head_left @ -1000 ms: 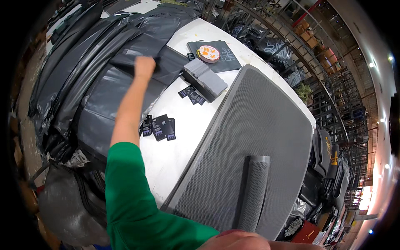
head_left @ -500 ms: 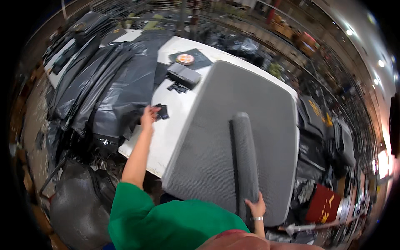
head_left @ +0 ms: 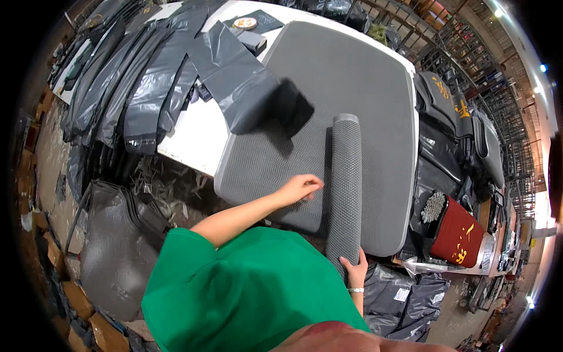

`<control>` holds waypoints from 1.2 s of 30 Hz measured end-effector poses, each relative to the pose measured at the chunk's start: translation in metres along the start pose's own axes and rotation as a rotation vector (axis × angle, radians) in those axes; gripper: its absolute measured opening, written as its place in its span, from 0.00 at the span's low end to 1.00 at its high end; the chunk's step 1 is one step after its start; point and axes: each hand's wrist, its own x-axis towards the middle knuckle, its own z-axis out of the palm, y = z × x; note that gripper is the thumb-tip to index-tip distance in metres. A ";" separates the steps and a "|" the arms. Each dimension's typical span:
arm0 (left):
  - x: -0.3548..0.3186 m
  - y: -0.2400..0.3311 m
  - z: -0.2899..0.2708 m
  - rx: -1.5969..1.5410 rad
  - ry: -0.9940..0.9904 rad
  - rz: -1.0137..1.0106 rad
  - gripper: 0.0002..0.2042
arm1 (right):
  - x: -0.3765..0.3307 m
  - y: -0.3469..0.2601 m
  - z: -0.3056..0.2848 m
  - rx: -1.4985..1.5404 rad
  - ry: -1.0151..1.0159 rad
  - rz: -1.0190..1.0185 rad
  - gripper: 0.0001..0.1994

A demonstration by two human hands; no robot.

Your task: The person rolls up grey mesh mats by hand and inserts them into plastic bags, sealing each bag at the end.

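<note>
A grey textured mat, rolled into a tube, lies lengthwise over a larger flat grey mat. My right hand, with a bracelet at the wrist, grips the tube's near end. Left of the tube, my left hand hovers over the flat mat with loosely bent fingers, and I see nothing in it. Beyond that hand, a glossy dark grey plastic bag stretches from the table onto the flat mat. Its near end, blackish and blurred, stands a little raised.
A white table carries the flat mat. More dark plastic bags drape over its left side. A small box and a roll of tape sit at the back. Rolled red mat at right; dark sheets at lower left.
My left hand has come from the table's left side to beside the tube. A plastic bag now reaches across onto the flat mat. The tube has come nearer to me, still in my right hand.
</note>
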 end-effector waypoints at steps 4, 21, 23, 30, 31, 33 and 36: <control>-0.022 -0.003 -0.069 0.579 0.545 0.252 0.08 | -0.039 -0.025 -0.019 -0.048 0.019 0.003 0.33; 0.123 -0.038 -0.240 1.435 0.601 0.129 0.20 | -0.090 -0.054 0.027 -0.010 0.187 -0.006 0.33; 0.123 -0.021 -0.224 1.431 0.472 0.143 0.23 | -0.098 -0.058 0.031 0.051 0.187 0.049 0.33; 0.129 -0.028 -0.224 1.772 0.260 0.269 0.14 | -0.117 -0.022 0.030 0.159 0.284 0.032 0.32; 0.132 -0.019 -0.221 1.754 0.284 0.191 0.11 | -0.120 -0.026 0.021 0.131 0.292 0.024 0.32; 0.132 -0.003 -0.213 1.703 0.345 0.016 0.08 | -0.122 -0.028 0.009 0.106 0.284 0.009 0.32; 0.118 0.011 -0.161 1.364 0.389 0.492 0.04 | -0.124 -0.022 -0.009 0.153 0.266 -0.017 0.31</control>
